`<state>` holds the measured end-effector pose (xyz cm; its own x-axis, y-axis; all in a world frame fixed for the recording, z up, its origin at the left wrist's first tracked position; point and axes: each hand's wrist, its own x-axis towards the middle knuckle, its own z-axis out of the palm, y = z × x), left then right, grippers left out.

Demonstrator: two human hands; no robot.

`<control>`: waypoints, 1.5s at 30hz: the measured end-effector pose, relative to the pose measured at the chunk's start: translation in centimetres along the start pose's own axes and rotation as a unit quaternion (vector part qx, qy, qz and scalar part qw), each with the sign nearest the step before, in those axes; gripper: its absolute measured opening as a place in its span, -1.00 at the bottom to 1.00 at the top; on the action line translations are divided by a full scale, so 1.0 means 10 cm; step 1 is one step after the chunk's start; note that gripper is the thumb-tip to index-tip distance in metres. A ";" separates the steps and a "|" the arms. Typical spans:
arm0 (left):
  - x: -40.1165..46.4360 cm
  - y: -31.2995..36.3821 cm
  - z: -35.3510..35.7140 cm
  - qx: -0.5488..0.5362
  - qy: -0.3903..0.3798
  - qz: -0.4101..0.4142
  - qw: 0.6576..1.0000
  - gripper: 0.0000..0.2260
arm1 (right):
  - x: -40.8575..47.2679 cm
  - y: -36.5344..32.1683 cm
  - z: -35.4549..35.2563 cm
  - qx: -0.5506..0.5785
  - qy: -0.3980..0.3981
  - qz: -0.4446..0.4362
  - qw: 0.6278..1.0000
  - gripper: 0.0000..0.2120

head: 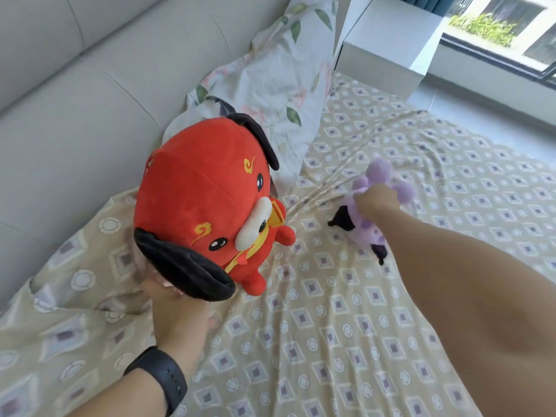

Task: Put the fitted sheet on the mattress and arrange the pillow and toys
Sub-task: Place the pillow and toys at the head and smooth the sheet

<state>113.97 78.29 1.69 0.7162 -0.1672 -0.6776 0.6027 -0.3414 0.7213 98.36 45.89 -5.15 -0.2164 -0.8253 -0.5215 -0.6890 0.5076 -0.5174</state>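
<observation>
A big red plush toy (204, 203) with black ears hangs above the bed near the headboard, and my left hand (171, 299) grips it from below by one black ear. My right hand (377, 201) reaches forward and grips a small purple plush toy (368, 227) that lies on the sheet. The beige patterned fitted sheet (331, 326) covers the mattress, with wrinkles near the headboard side. A floral pillow (279, 82) leans against the headboard at the far end of the bed.
A padded grey headboard (75, 85) runs along the left. A white bedside cabinet (388, 46) stands beyond the pillow. Pale floor and a window (505, 31) lie at the far right. A black watch (164, 377) is on my left wrist.
</observation>
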 end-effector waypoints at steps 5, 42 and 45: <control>-0.09 -0.15 0.07 0.020 -0.038 -0.012 0.999 -0.46 | -0.13 -0.61 0.01 0.099 -0.116 0.021 0.988 -0.88; -1.62 -3.85 0.15 0.718 -0.499 -0.080 0.480 0.17 | -1.04 3.85 -0.93 -0.137 -0.099 0.036 0.985 -0.68; -1.67 -3.75 0.23 0.667 -0.499 -0.012 0.554 -0.34 | -1.18 3.83 -0.89 -0.135 -0.112 0.015 0.984 -0.67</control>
<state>78.62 91.79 -14.39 -0.2374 -0.3491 -0.9065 -0.6645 -0.6223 0.4137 68.37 72.90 -12.76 -0.1019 -0.7202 -0.6862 -0.8496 0.4218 -0.3165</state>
